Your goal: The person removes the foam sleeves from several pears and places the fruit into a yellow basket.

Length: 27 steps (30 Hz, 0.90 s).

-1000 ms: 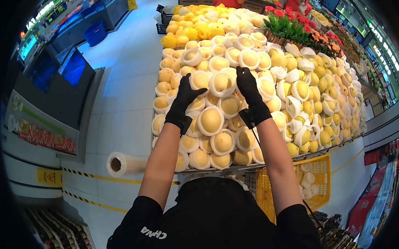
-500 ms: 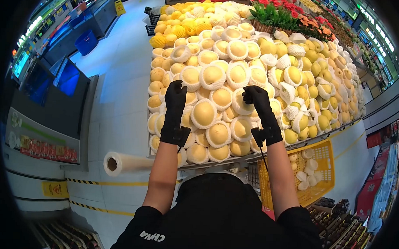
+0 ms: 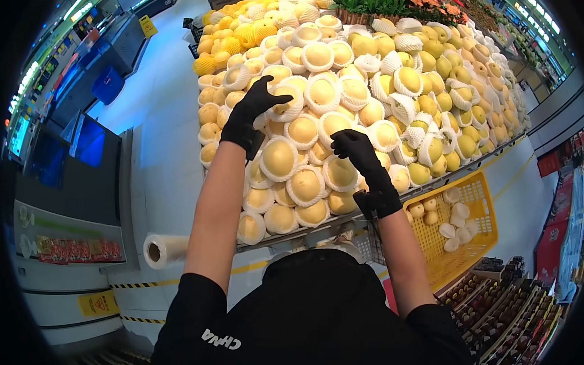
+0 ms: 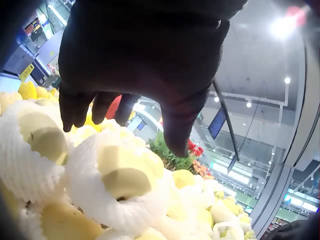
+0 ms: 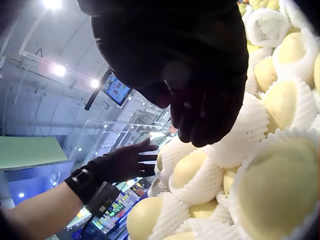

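Observation:
Pale yellow round fruits in white foam nets (image 3: 278, 159) lie heaped on a display. Black-gloved, my left hand (image 3: 247, 111) hovers at the heap's left part, thumb and fingers spread beside a netted fruit (image 3: 286, 100). In the left wrist view that hand (image 4: 142, 55) arches above netted fruits (image 4: 127, 182), nothing in its grasp. My right hand (image 3: 360, 153), also gloved, hangs over the middle of the heap with fingers loosely bent, holding nothing. The right wrist view shows its fingers (image 5: 202, 117) close above netted fruit (image 5: 192, 170); whether they touch is unclear.
A yellow crate (image 3: 487, 205) with fruits and foam nets stands at the front right. A clear plastic roll (image 3: 167, 250) is at the front left. Potted flowers (image 3: 375, 5) stand at the back, greener fruits (image 3: 434, 149) lie on the right, and a blue tub (image 3: 107, 86) is on the floor.
The head view has shifted, with the heap now farther left and more of the crate showing. My left hand has spread from a curled shape and reached forward; my right has moved left over the fruits.

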Motion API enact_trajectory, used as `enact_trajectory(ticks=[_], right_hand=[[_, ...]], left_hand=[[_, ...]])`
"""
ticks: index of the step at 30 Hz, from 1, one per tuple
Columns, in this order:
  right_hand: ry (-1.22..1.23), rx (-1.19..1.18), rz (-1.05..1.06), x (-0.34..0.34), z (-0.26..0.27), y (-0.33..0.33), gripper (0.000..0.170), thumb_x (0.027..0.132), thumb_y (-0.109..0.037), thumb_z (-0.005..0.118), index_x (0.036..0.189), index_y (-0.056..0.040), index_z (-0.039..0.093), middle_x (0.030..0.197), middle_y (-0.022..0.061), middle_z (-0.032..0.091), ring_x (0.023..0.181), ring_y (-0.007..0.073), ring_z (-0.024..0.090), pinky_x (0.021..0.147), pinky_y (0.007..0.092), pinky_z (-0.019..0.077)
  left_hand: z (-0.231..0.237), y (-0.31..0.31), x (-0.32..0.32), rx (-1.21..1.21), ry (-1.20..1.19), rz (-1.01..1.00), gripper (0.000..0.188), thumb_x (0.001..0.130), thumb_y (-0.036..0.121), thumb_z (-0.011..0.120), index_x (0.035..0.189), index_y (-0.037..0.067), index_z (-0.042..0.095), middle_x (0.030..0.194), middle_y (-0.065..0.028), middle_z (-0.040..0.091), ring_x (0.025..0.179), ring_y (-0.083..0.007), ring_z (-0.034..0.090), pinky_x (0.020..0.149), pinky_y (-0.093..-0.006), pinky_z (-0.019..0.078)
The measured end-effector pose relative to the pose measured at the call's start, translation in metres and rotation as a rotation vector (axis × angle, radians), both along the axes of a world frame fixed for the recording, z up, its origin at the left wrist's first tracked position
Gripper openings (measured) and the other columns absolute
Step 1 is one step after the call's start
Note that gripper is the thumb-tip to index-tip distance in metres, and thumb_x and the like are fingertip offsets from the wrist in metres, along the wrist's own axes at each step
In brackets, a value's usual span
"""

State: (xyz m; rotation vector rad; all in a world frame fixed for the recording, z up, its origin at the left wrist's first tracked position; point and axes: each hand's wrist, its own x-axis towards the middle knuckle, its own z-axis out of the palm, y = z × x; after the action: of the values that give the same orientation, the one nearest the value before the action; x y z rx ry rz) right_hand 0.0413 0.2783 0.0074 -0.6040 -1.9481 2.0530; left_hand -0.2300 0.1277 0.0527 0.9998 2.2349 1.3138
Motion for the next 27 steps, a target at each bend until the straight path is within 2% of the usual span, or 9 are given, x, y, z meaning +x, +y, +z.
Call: enact_trajectory(ticks=[3,4,7,11,14,17,20,23,27], right_hand=[[-0.027,0.017,0.027,0.005,0.000,-0.002,0.028,0.092,-0.028,0.057,0.099,-0.0034,0.067,0.081,0.0050,0.067,0.069,0.0111,0.060,0.064,0.0252,0.0497],[-0.030,0.010,0.027,0.008,0.001,-0.002,0.028,0.092,-0.028,0.056,0.100,-0.0034,0.067,0.081,0.0053,0.067,0.068,0.0113,0.060,0.064,0.0252,0.0497],[-0.053,0.008,0.017,0.014,-0.003,0.002,0.028,0.092,-0.027,0.055,0.101,-0.0033,0.067,0.082,0.0054,0.067,0.068,0.0114,0.060,0.064,0.0254,0.0497],[-0.076,-0.006,0.022,0.017,-0.009,0.005,0.027,0.092,-0.026,0.055,0.101,-0.0031,0.067,0.082,0.0050,0.066,0.068,0.0112,0.060,0.064,0.0255,0.0498],[-0.088,0.000,0.037,0.014,-0.007,0.003,0.027,0.092,-0.026,0.055,0.100,-0.0028,0.067,0.082,0.0048,0.066,0.068,0.0113,0.060,0.064,0.0257,0.0498],[-0.102,0.019,0.071,0.006,-0.004,0.000,0.028,0.092,-0.027,0.055,0.100,-0.0032,0.067,0.082,0.0044,0.066,0.069,0.0115,0.060,0.065,0.0259,0.0497],[-0.072,0.053,0.111,-0.001,-0.001,-0.003,0.028,0.092,-0.029,0.056,0.099,-0.0040,0.067,0.082,0.0036,0.066,0.069,0.0113,0.060,0.065,0.0259,0.0495],[-0.100,0.043,0.125,-0.005,0.001,-0.005,0.029,0.092,-0.030,0.056,0.100,-0.0041,0.067,0.082,0.0035,0.065,0.070,0.0112,0.060,0.066,0.0261,0.0495],[-0.099,0.038,0.108,-0.001,0.001,-0.005,0.030,0.092,-0.030,0.057,0.100,-0.0036,0.067,0.082,0.0038,0.066,0.069,0.0115,0.060,0.065,0.0258,0.0496]], left_hand=[[0.011,0.007,-0.010,-0.168,-0.077,-0.331,0.105,0.057,0.033,0.090,0.141,0.000,0.035,0.137,-0.0157,0.047,0.126,-0.0240,0.046,0.103,-0.0362,0.0393],[0.011,0.009,-0.009,-0.168,-0.056,-0.296,0.106,0.054,0.031,0.091,0.140,0.002,0.037,0.134,-0.0141,0.050,0.123,-0.0228,0.048,0.102,-0.0352,0.0415],[0.007,0.016,-0.020,-0.222,-0.103,-0.394,0.103,0.053,0.029,0.092,0.138,0.004,0.040,0.129,-0.0124,0.053,0.119,-0.0214,0.051,0.100,-0.0342,0.0431],[-0.007,0.014,-0.020,-0.188,-0.008,-0.268,0.102,0.049,0.025,0.092,0.135,0.001,0.043,0.126,-0.0118,0.055,0.117,-0.0224,0.052,0.100,-0.0341,0.0424],[-0.023,0.010,-0.023,-0.101,0.145,-0.249,0.105,0.047,0.028,0.093,0.135,0.002,0.043,0.128,-0.0136,0.055,0.119,-0.0252,0.052,0.101,-0.0356,0.0425],[-0.032,0.008,-0.014,-0.059,0.323,-0.110,0.105,0.047,0.030,0.092,0.136,0.004,0.042,0.130,-0.0147,0.054,0.121,-0.0269,0.051,0.102,-0.0371,0.0419],[-0.040,0.004,-0.012,-0.006,0.261,-0.121,0.105,0.048,0.031,0.092,0.137,0.006,0.042,0.132,-0.0147,0.053,0.123,-0.0263,0.050,0.103,-0.0379,0.0410],[-0.042,-0.003,-0.013,0.023,0.290,-0.138,0.099,0.055,0.030,0.090,0.137,0.005,0.041,0.132,-0.0156,0.053,0.126,-0.0277,0.047,0.104,-0.0383,0.0396],[-0.046,-0.001,-0.020,0.244,0.253,0.012,0.069,0.075,0.024,0.080,0.132,0.003,0.046,0.125,-0.0111,0.055,0.115,-0.0214,0.052,0.098,-0.0340,0.0429]])
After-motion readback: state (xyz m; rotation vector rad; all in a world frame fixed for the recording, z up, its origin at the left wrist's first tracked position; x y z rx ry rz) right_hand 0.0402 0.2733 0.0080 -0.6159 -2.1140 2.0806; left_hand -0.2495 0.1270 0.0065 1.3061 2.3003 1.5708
